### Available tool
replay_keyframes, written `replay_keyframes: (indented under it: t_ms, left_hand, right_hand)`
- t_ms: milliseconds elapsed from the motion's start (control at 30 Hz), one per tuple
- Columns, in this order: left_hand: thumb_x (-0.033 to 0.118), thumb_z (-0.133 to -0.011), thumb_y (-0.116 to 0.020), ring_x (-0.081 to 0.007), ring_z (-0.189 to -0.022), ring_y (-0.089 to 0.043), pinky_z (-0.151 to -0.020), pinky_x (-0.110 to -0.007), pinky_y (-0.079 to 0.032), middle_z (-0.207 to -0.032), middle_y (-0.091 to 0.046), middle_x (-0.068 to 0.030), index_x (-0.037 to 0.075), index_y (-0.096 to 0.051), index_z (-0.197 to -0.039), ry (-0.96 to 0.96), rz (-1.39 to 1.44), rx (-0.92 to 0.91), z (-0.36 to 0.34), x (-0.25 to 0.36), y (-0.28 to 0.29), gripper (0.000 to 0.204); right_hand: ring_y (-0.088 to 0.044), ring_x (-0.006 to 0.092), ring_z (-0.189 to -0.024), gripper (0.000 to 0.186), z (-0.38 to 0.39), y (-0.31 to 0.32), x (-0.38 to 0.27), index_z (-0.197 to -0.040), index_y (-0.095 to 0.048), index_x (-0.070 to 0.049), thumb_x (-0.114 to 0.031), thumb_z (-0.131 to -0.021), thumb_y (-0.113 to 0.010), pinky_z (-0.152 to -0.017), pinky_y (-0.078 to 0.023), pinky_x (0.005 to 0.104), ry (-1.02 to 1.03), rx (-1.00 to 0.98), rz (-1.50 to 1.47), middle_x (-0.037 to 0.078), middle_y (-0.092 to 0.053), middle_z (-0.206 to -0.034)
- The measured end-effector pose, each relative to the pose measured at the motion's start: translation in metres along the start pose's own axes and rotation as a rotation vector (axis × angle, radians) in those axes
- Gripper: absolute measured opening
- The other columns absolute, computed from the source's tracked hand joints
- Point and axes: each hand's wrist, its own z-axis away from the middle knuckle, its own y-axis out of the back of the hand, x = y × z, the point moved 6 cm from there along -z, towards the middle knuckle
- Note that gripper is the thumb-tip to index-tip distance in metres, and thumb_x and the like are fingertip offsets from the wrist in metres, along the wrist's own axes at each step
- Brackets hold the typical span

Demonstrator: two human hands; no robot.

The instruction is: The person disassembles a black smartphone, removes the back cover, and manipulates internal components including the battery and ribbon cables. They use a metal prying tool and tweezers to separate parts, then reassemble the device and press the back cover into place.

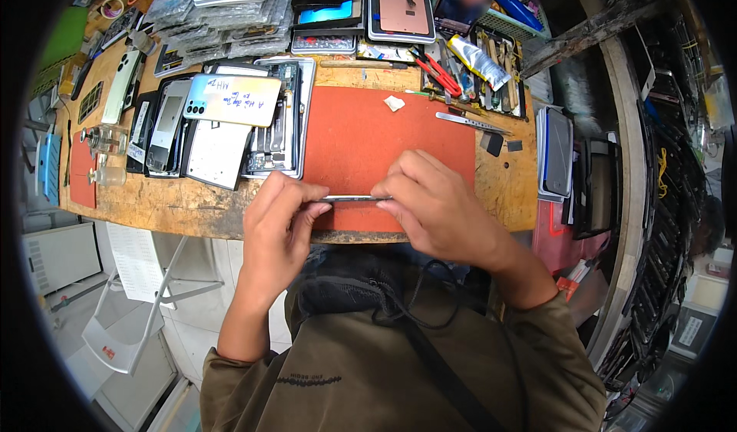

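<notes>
Between my hands is a thin phone (351, 198), seen edge-on as a dark strip with a pale upper line. It is held over the near part of a red-orange mat (361, 136), close to the bench's front edge. My left hand (278, 216) pinches its left end between thumb and fingers. At the right end, my right hand (431, 202) grips in the same way, fingers curled. The phone's broad faces cannot be made out. A white scrap (394, 103) lies at the mat's far side, with metal tweezers (470, 123) to its right.
Left of the mat are stacked phone parts and a gradient-backed phone (242, 98). Glass bottles (109, 140) stand farther left. Red-handled pliers (441, 77), a silver tube (480, 60) and tools crowd the back right. A propped phone (465, 1) stands behind them.
</notes>
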Motion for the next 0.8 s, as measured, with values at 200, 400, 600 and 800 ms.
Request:
replay_keyframes:
  t_ms: [200, 400, 600, 800]
  left_hand:
    - [-0.010, -0.079, -0.083, -0.0275, -0.081, -0.067, -0.069, -0.039, -0.053, -0.087, -0.065, -0.0111, -0.001, -0.073, -0.097, -0.174, 0.009, 0.148, 0.015, -0.012, -0.004, 0.022]
    - [0.003, -0.079, -0.084, -0.0248, -0.087, -0.065, -0.081, -0.040, -0.049, -0.090, -0.065, -0.0048, 0.004, -0.074, -0.095, -0.258, -0.214, 0.049, -0.004, 0.020, -0.009, 0.019]
    - [0.008, -0.082, -0.079, -0.0203, -0.083, -0.062, -0.075, -0.037, -0.045, -0.084, -0.061, -0.0012, 0.008, -0.075, -0.095, -0.465, -0.412, 0.044, -0.004, 0.022, -0.017, 0.013]
    - [-0.005, -0.076, -0.081, -0.0265, -0.085, -0.068, -0.072, -0.040, -0.052, -0.086, -0.064, -0.0073, 0.003, -0.073, -0.094, -0.230, -0.148, 0.119, -0.002, 0.003, -0.007, 0.021]
  right_hand:
    - [-0.059, 0.0298, -0.086, 0.022, 0.009, -0.009, -0.008, -0.096, -0.064, -0.004, 0.003, -0.076, -0.071, -0.074, -0.050, 0.0411, 0.098, 0.109, 0.127, 0.010, -0.055, -0.094]
    - [-0.058, 0.0281, -0.086, 0.017, 0.010, -0.010, -0.009, -0.094, -0.065, -0.005, -0.002, -0.078, -0.070, -0.073, -0.050, 0.0399, 0.147, 0.148, 0.188, 0.009, -0.055, -0.094]
    - [-0.059, 0.0252, -0.086, 0.014, 0.010, -0.010, -0.008, -0.095, -0.066, -0.006, -0.007, -0.082, -0.071, -0.073, -0.050, 0.0389, 0.190, 0.179, 0.240, 0.007, -0.057, -0.094]
    - [-0.061, 0.0239, -0.081, 0.008, 0.015, -0.013, 0.002, -0.096, -0.068, -0.006, -0.008, -0.089, -0.073, -0.068, -0.050, 0.0372, 0.167, 0.229, 0.198, 0.005, -0.058, -0.090]
